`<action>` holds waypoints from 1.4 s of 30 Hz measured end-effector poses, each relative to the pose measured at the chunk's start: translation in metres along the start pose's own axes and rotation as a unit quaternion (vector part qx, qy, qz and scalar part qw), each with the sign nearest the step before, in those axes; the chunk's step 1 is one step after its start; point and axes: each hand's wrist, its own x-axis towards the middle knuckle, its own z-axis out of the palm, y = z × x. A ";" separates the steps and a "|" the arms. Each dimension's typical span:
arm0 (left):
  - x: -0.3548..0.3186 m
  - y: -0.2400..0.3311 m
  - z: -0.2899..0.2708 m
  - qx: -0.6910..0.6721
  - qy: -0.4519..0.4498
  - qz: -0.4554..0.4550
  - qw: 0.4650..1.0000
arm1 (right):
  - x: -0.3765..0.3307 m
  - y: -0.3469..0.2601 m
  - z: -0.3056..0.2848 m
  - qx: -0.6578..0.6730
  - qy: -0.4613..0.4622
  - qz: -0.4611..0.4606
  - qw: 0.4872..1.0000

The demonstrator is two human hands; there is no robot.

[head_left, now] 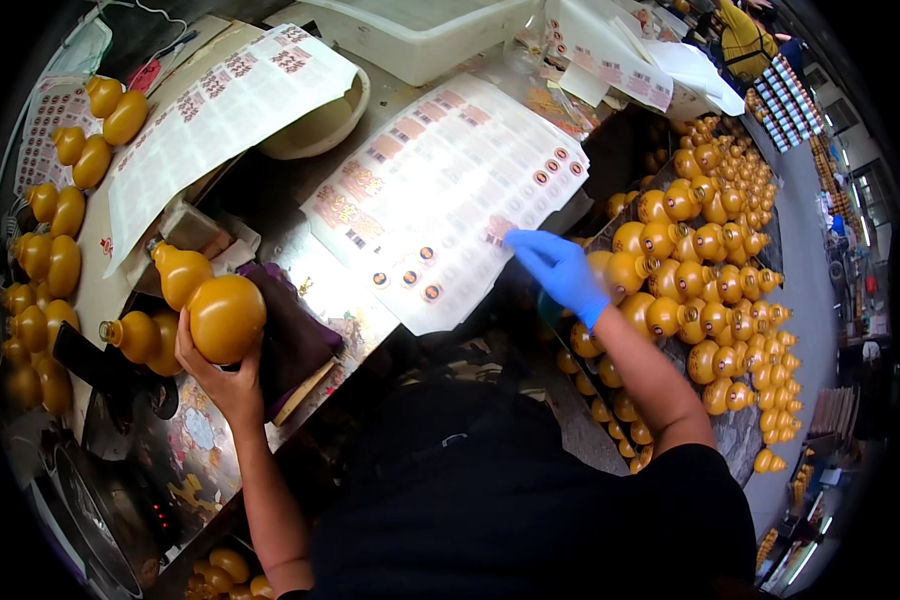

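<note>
My bare left hand is wrapped round the lower bulb of a glossy ochre gourd-shaped bottle, which leans with its narrow neck up and to the left. My right hand, in a blue glove, is at the right edge of a stack of printed decal sheets. Its thumb and fingertips are pressed together at a small reddish decal. Whether that decal is free of the sheet is hard to tell. Round dark and orange decals and red printed ones show on the top sheet, among pale blank patches.
Another gourd bottle lies beside the held one. More bottles line the left edge; many stand on the right in rows. A white tray, a round basin, another decal sheet and a dark purple cloth are around the table.
</note>
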 end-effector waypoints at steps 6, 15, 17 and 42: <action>-0.004 -0.007 -0.008 0.013 0.004 0.024 1.000 | 0.010 0.029 0.043 0.371 0.170 0.351 0.843; -0.002 -0.007 -0.024 -0.035 -0.056 -0.019 0.998 | -0.012 0.069 0.002 0.222 0.164 0.281 0.919; -0.001 -0.004 -0.025 -0.023 -0.055 -0.009 0.998 | 0.006 0.011 0.004 0.245 0.203 0.212 0.924; -0.001 -0.015 -0.015 -0.072 -0.052 -0.065 0.994 | 0.107 -0.232 0.169 0.331 -0.335 0.087 0.878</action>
